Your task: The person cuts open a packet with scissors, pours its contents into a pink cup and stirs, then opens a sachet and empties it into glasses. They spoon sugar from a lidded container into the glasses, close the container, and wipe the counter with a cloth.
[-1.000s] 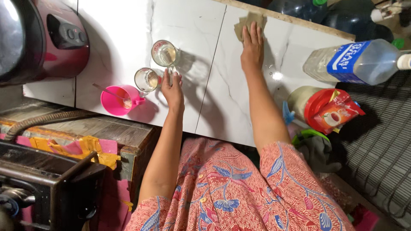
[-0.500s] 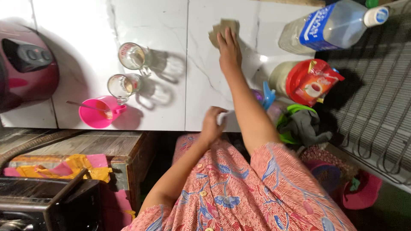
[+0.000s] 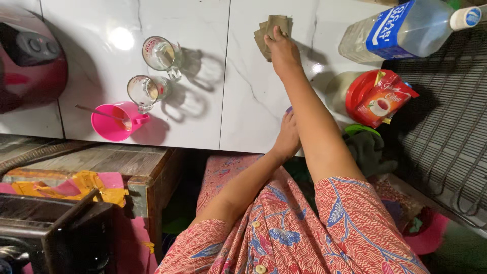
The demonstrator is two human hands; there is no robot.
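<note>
Two glass mugs (image 3: 154, 71), one pink cup (image 3: 114, 122); right hand (image 3: 281, 48) flat on cloth (image 3: 271, 30).

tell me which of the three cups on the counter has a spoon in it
The pink plastic cup, nearest the counter's front edge. A spoon rests in it, handle pointing left. The two clear glass mugs behind it hold no spoon.

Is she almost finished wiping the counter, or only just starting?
Hard to say how much is wiped. Her right hand presses a folded brownish cloth on the white marble-look counter, while her left hand rests at its edge. The two clear glass mugs and the pink plastic cup with a spoon stand unmoved.
</note>
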